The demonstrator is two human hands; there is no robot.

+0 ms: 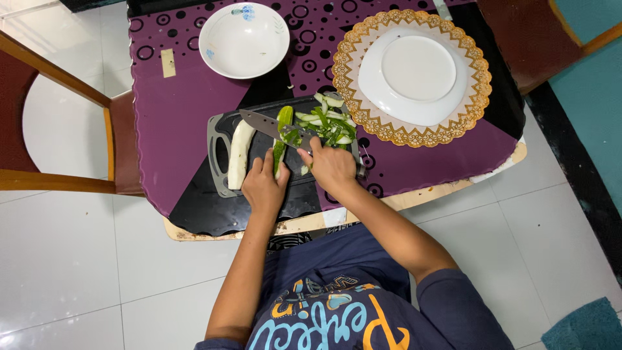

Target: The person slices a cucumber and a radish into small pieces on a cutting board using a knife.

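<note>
- Navy shirt (350,291) with a printed front sitting lowest in view, both bare forearms reaching up over the table edge.
- Left hand (264,188) pressing down on the green cucumber half (281,139), fingers curled loosely around its lower end; the long narrow piece is lying skin-up, running away from the person.
- Right hand (332,167) closed tight around the knife (272,126) handle; the broad grey steel blade is angling left across the cucumber half's upper part.
- Peeled cucumber half (239,154), pale and smooth, lying just left of the green one.
- Heap of green-and-white peelings (327,124) sitting right of the blade.
- All resting on the dark plastic cutting board (220,139), rectangular with grey handle cut-outs.
- Purple glossy table (175,110) with a ring pattern carrying a white ceramic bowl (243,40) and an upturned white plate (414,72) on a gold-lace round mat (476,84).
</note>
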